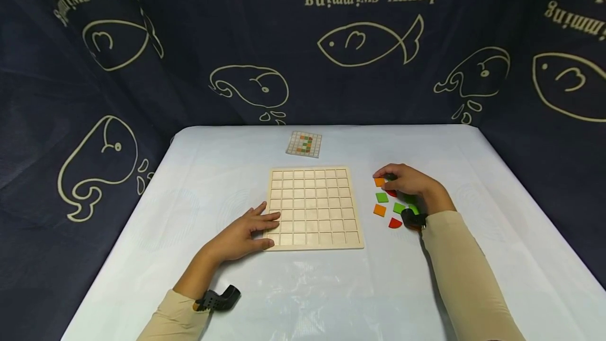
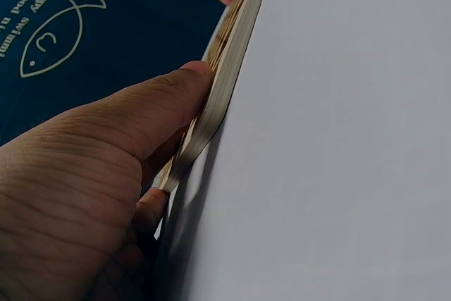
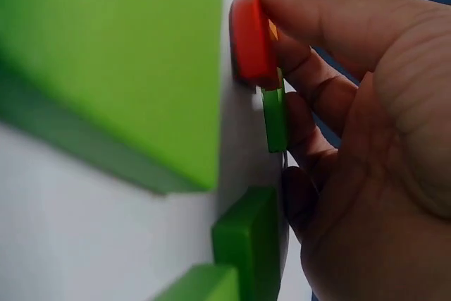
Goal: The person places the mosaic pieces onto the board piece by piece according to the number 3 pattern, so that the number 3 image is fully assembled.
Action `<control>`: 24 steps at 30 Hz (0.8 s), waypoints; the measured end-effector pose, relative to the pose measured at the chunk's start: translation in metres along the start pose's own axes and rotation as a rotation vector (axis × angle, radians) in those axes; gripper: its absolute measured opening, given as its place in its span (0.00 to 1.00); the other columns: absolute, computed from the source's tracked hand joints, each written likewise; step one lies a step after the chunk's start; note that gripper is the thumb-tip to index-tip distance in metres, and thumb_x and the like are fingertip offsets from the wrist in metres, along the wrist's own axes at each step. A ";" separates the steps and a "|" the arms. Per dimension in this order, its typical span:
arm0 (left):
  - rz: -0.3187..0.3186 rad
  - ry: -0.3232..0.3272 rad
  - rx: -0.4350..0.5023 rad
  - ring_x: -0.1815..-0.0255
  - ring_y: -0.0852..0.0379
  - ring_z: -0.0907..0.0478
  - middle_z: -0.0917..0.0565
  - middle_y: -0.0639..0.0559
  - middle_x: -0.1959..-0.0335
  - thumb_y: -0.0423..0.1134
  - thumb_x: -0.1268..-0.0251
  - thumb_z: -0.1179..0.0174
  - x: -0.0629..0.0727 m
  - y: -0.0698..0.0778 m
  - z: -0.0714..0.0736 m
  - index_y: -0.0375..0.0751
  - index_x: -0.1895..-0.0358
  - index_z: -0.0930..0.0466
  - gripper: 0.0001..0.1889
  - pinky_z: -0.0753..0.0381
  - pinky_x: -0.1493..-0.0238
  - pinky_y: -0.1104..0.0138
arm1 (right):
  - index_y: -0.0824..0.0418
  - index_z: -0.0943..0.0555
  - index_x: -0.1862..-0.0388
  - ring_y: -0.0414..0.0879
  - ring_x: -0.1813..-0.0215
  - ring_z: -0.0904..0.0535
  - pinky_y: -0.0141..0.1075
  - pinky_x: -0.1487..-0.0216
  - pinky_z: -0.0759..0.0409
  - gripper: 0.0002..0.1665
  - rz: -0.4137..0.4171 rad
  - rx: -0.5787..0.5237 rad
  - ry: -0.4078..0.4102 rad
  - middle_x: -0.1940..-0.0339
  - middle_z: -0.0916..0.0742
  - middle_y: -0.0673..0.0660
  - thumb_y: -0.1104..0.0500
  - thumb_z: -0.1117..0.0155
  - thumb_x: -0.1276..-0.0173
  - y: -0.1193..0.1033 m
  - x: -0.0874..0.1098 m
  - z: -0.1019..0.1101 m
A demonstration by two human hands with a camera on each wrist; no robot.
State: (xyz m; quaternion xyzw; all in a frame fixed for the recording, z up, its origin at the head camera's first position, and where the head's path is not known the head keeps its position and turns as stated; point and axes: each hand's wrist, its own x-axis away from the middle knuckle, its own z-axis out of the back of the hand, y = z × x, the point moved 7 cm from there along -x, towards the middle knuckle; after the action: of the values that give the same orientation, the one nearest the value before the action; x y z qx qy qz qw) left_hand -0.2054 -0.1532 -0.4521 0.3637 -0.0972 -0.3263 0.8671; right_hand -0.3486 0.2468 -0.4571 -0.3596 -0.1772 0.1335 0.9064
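My left hand rests on the left edge of a square wooden grid board, fingers spread over its rim and thumb near the front corner. In the left wrist view the thumb lies along the edge of the board. To the right of the board, my right hand pinches an orange square tile between thumb and fingertips. Under and beside that hand are a red quarter-round tile and green tiles; part of the pile is hidden by the hand.
A small pattern card with a coloured figure on a grid lies behind the board. Nearer me are another orange tile, a green square tile and a red quarter-round piece. Dark printed cloth hangs around the white table.
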 end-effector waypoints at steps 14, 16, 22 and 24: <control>0.013 -0.004 0.003 0.20 0.43 0.55 0.30 0.54 0.29 0.46 0.35 0.32 0.000 -0.002 -0.001 0.39 0.36 0.22 0.27 0.59 0.24 0.43 | 0.62 0.20 0.41 0.57 0.40 0.33 0.54 0.33 0.38 0.20 -0.039 -0.024 -0.002 0.41 0.21 0.62 0.66 0.37 0.33 -0.002 0.000 -0.003; 0.016 -0.006 0.007 0.20 0.43 0.55 0.30 0.54 0.29 0.47 0.35 0.32 0.000 -0.002 -0.001 0.39 0.36 0.22 0.27 0.59 0.24 0.43 | 0.61 0.20 0.41 0.57 0.40 0.33 0.54 0.34 0.38 0.21 -0.043 -0.022 -0.004 0.40 0.21 0.62 0.65 0.37 0.33 -0.001 0.000 -0.003; 0.011 -0.003 -0.002 0.20 0.43 0.55 0.29 0.54 0.29 0.46 0.35 0.33 0.000 -0.002 0.000 0.39 0.36 0.22 0.27 0.59 0.24 0.43 | 0.60 0.19 0.41 0.56 0.41 0.33 0.54 0.34 0.37 0.20 -0.053 -0.022 -0.003 0.42 0.21 0.60 0.63 0.34 0.33 -0.001 -0.001 -0.002; 0.009 -0.002 -0.005 0.20 0.43 0.55 0.29 0.54 0.29 0.46 0.35 0.33 0.000 -0.001 0.000 0.39 0.36 0.22 0.27 0.58 0.24 0.43 | 0.59 0.19 0.42 0.55 0.41 0.32 0.54 0.34 0.36 0.20 -0.046 -0.013 -0.002 0.43 0.20 0.60 0.63 0.34 0.33 -0.002 -0.001 -0.002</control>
State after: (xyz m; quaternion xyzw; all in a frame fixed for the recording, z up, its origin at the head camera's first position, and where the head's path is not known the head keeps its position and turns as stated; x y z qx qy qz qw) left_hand -0.2059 -0.1541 -0.4527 0.3608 -0.0990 -0.3229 0.8693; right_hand -0.3487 0.2433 -0.4574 -0.3613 -0.1871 0.1117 0.9066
